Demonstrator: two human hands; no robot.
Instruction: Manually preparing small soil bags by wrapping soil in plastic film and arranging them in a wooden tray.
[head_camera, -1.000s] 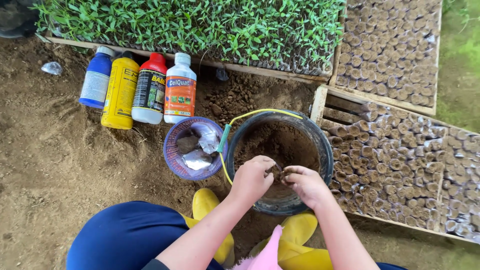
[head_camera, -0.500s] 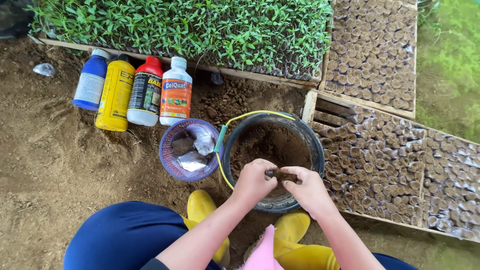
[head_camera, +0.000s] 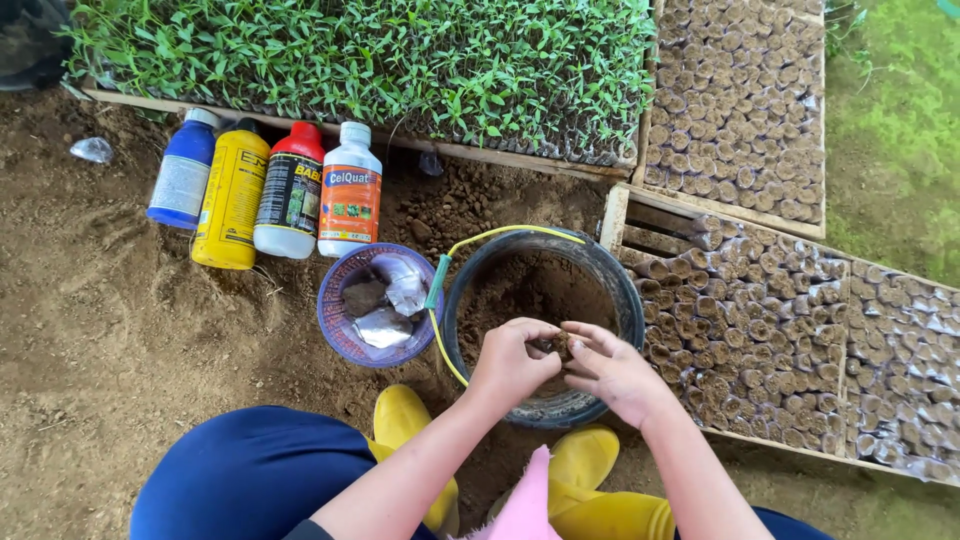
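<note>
Four plastic bottles (head_camera: 265, 190) lying side by side on bare soil: blue, yellow, red-capped, white. Beside them, a small purple basket (head_camera: 345, 330) holding foil packets. Behind, a tray of green seedlings (head_camera: 400, 60).

black bucket (head_camera: 600, 270): dull, scuffed plastic. soil (head_camera: 520, 295) inside: crumbly, matt. four bottles (head_camera: 290, 190): glossy plastic (paper labels). seedling frame (head_camera: 420, 148): rough wood. yellow boots (head_camera: 410, 420): smooth rubber.

Both forearms are bare, with no sleeves showing and no gloves on the left hand (head_camera: 510, 368) or the right hand (head_camera: 612, 372); dark blue trousers (head_camera: 250, 475), bright yellow rubber boots (head_camera: 590, 480), a pink cloth edge (head_camera: 525, 500) between the knees
</note>
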